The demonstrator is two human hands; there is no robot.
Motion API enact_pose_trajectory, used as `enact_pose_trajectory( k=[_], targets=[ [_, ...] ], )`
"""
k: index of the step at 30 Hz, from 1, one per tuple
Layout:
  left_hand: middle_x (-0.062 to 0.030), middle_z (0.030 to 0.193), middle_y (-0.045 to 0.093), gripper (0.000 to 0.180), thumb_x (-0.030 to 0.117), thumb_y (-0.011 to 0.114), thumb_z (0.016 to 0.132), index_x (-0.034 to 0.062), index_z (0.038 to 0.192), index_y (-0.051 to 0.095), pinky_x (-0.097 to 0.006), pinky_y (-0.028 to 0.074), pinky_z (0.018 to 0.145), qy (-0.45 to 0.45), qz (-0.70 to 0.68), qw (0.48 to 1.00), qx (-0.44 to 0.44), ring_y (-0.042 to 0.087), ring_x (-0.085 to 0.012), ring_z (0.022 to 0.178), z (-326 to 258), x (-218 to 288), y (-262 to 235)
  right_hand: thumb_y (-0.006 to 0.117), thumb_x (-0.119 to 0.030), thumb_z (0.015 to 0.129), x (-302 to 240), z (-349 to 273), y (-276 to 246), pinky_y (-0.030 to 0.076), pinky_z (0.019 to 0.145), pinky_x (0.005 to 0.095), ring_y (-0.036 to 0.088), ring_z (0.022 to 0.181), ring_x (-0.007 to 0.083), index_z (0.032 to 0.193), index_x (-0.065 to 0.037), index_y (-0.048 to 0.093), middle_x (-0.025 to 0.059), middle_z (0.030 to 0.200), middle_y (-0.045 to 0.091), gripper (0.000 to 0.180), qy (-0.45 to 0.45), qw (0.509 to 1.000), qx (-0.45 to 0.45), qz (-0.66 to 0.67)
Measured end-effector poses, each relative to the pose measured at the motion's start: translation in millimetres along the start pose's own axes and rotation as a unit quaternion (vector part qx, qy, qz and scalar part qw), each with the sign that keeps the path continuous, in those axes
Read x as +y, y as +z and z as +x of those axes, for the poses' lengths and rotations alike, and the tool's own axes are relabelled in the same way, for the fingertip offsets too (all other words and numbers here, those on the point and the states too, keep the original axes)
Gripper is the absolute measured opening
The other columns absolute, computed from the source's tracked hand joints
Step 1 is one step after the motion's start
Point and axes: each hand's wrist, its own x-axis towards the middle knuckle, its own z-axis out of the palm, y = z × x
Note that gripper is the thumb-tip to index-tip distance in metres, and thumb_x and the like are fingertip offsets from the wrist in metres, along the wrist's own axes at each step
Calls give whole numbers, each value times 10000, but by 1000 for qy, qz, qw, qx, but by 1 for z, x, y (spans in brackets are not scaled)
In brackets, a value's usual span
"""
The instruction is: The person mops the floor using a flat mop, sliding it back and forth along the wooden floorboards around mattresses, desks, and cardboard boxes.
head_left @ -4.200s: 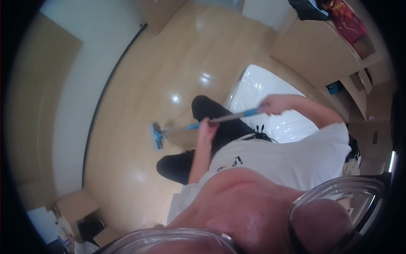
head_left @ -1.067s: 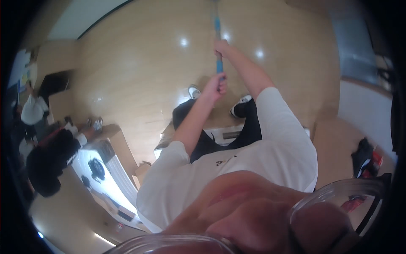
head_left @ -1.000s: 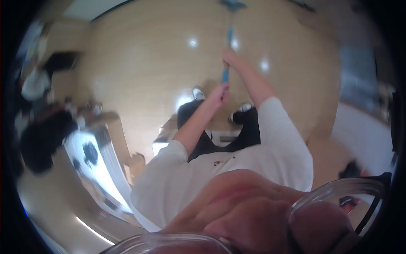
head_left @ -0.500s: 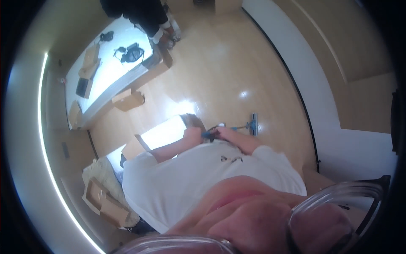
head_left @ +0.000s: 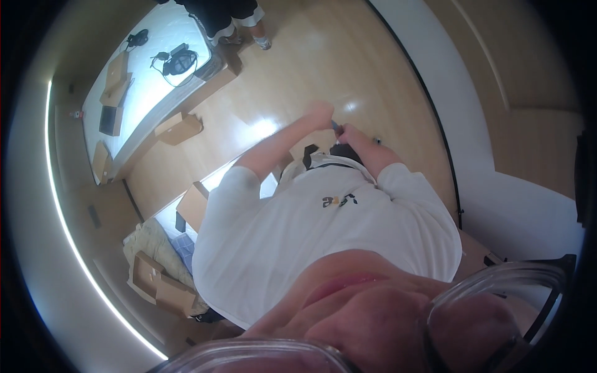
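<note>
In front of my body, both arms reach forward over the wooden floor. My left hand (head_left: 319,115), blurred by motion, is closed at the upper end of a blue mop handle (head_left: 336,127). Just to its right and a little nearer, my right hand (head_left: 352,133) is wrapped round the same handle. Only a short length of the handle shows between the two hands. Most of the mop is hidden behind my right forearm and body, and a small grey-blue piece peeks out beyond that forearm.
A white bed (head_left: 163,93) at the far left bears black cabled gear (head_left: 180,61) and cardboard boxes. One open box (head_left: 180,128) stands by its edge. Another person's legs (head_left: 239,28) are beyond it. Near left, a cardboard box (head_left: 174,296) rests on bedding. A white wall (head_left: 463,133) runs along the right.
Both hands have moved forward, away from my body, with the handle. The mop head, in sight on the floor at right before, is now almost wholly hidden. The view has shifted slightly.
</note>
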Motion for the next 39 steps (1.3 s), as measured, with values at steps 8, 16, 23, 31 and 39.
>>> enact_pose_trajectory(
  k=[8,16,23,31,39],
  targets=[
    [-165,781,684,458,494,628,791,47,842,712,-402,542,689,-28,-85,983,158,673,-332,763,163,50,-57,574,-98,847,70,54,-133,478,567,281,588,615,162,769,-52,612,63,687,580,98,22,1000,21,7],
    [-83,790,704,251,293,613,878,59,900,702,-295,528,689,84,-518,845,-99,674,-143,745,237,100,-89,544,-52,841,145,60,-190,458,504,269,554,593,132,741,-81,555,46,679,555,104,89,980,-54,167],
    [-79,726,687,308,300,612,860,0,881,679,-292,533,675,125,-498,858,-34,658,-150,683,274,60,-96,565,-90,835,107,139,-246,450,503,291,549,592,130,740,-81,574,40,676,562,95,115,979,-17,166],
    [-169,789,692,245,224,608,703,39,822,718,-400,546,670,212,24,949,-232,687,-268,731,367,-70,-71,590,-133,828,41,253,-246,441,501,317,543,592,129,739,-82,597,33,672,570,102,104,984,10,145],
    [-178,741,677,241,240,651,745,13,812,690,-413,535,610,88,-126,942,-297,678,-294,664,335,-203,-205,615,-176,820,0,311,-191,433,499,342,537,592,127,738,-83,619,27,669,579,124,208,970,9,129]
  ],
)
